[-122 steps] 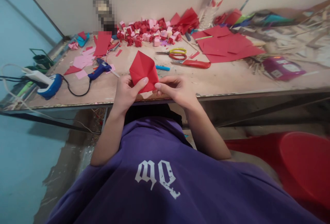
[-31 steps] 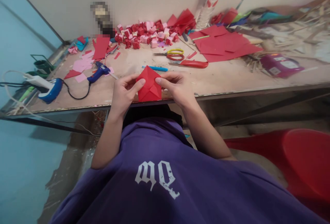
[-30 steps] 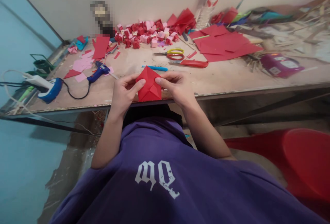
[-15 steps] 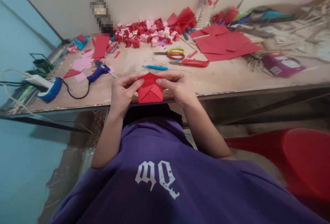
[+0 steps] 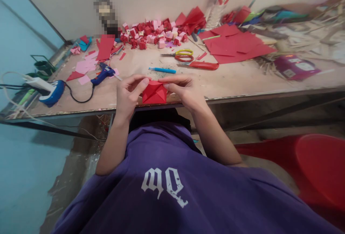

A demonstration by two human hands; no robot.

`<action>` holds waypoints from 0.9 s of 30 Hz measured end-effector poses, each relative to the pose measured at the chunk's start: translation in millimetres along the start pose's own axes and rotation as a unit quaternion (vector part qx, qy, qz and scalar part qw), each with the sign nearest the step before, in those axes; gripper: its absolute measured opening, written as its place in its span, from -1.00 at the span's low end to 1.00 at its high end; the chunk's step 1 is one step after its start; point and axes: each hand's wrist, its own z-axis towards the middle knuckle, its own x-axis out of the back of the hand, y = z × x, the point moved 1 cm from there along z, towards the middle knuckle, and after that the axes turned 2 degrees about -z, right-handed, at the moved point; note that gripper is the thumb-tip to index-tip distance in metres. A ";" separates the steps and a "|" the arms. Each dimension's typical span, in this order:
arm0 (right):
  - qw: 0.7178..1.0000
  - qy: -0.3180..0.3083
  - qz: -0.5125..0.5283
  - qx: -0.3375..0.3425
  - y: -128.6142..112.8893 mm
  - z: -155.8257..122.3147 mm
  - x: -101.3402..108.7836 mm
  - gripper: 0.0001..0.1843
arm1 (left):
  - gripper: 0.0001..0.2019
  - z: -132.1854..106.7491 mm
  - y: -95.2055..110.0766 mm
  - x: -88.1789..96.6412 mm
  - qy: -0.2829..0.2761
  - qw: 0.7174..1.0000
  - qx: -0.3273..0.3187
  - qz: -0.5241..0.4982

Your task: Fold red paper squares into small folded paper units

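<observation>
Between my two hands is a folded piece of red paper (image 5: 154, 94), held at the table's front edge with crossing creases on its face. My left hand (image 5: 131, 92) pinches its upper left corner between thumb and fingers. On the other side my right hand (image 5: 184, 88) grips the upper right corner, its index finger lying along the top edge. Just beyond the fingers lies a blue pen-like tool (image 5: 163, 70). Farther back are scissors (image 5: 183, 55) with yellow and orange handles and a red-handled knife (image 5: 203, 65).
Small red and pink paper cubes (image 5: 151, 34) are heaped at the back. Red paper sheets (image 5: 237, 45) lie to the right, near a purple packet (image 5: 295, 67). A blue glue gun (image 5: 104, 73) and a blue power socket (image 5: 54, 93) with cords are at left. A red stool (image 5: 323, 165) stands right.
The peaked top of the red paper has been folded over, leaving a straight upper edge. The paper now looks shorter, and my fingers have shifted along its top.
</observation>
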 end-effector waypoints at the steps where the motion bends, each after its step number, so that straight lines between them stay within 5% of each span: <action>1: 1.000 -0.010 -0.003 0.003 -2.2 -1.2 0.0 -0.81 | -0.82 0.6 0.3 -0.2 -0.002 1.000 -0.011 0.005; 10: 0.998 -0.035 0.008 -0.047 -11.1 -1.7 -1.5 -0.56 | -0.76 -1.1 1.0 0.4 -0.052 0.997 -0.013 0.051; 15: 0.991 -0.099 0.033 -0.088 -9.6 -2.0 -5.3 -0.65 | -0.75 -0.5 1.7 -1.3 -0.056 0.996 -0.013 0.061; 27: 0.990 -0.114 0.024 -0.078 -10.9 -2.6 -4.7 -0.75 | -0.68 1.0 -0.7 -1.7 -0.030 0.997 -0.025 0.060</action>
